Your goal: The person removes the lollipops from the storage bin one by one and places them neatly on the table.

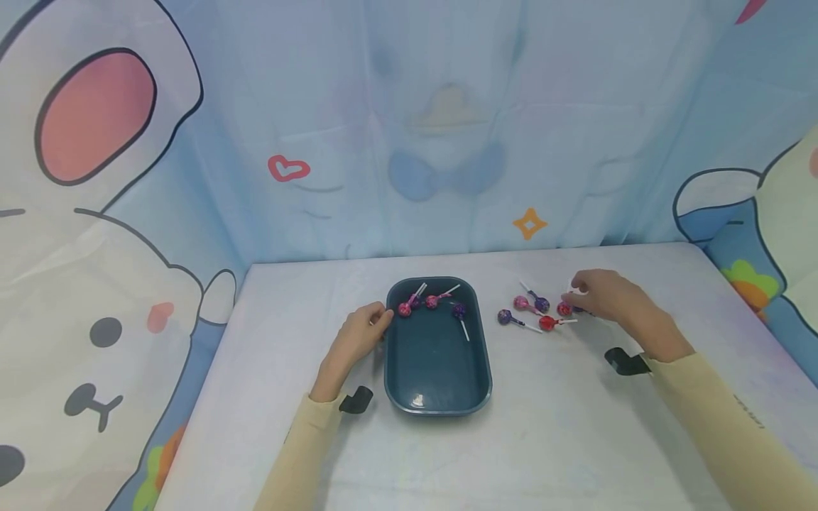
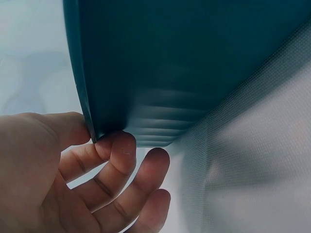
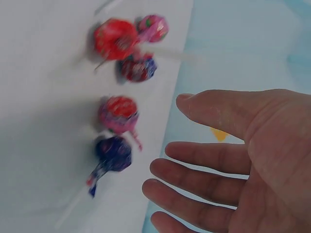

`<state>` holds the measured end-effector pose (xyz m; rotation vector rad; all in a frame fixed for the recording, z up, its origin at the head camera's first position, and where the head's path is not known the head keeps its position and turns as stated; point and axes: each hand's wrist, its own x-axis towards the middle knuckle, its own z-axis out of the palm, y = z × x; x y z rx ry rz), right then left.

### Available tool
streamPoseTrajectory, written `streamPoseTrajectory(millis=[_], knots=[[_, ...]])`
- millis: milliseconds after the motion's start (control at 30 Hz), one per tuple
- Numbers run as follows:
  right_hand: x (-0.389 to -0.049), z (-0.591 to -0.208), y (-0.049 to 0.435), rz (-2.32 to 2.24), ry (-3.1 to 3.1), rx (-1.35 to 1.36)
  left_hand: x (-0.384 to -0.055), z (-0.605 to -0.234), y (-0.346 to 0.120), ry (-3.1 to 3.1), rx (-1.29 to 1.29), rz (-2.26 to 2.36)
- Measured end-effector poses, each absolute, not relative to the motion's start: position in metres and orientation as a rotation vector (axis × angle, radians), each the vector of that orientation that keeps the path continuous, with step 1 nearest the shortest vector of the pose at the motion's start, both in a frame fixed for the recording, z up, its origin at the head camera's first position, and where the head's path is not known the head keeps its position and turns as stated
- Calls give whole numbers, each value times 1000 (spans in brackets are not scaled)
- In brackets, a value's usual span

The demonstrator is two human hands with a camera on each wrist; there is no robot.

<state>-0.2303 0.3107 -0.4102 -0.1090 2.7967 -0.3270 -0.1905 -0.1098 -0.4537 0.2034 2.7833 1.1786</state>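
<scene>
At the upper left edge of a dark teal tray (image 1: 437, 369), my left hand (image 1: 359, 333) pinches the rim between thumb and fingers. The left wrist view shows the tray's outer wall (image 2: 160, 63) beside my curled fingertips (image 2: 154, 162). Over on the right, my right hand (image 1: 610, 298) hovers at a loose group of wrapped lollipops, fingers apart and holding nothing. Closest to it are a red-and-pink lollipop (image 3: 119, 114) and a dark blue lollipop (image 3: 114, 153). A red lollipop (image 1: 547, 323), a pink lollipop (image 1: 521, 304) and purple lollipops (image 1: 505, 317) lie to its left.
Inside the tray's far end lie several lollipops, among them a pink one (image 1: 405, 309) and a purple one (image 1: 459, 311). A white cloth (image 1: 543, 426) covers the table. Behind it hangs a light blue cartoon curtain (image 1: 441, 234).
</scene>
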Motion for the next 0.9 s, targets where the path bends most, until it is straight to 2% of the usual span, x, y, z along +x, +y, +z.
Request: streamPoseTrajectory(millis=[467, 900], knots=[[-217, -388, 259, -343, 2887, -292, -191, -454, -109, 2782, 195, 1170], [-223, -387, 231, -315, 2912, -365, -191, -455, -110, 2787, 202, 1170]])
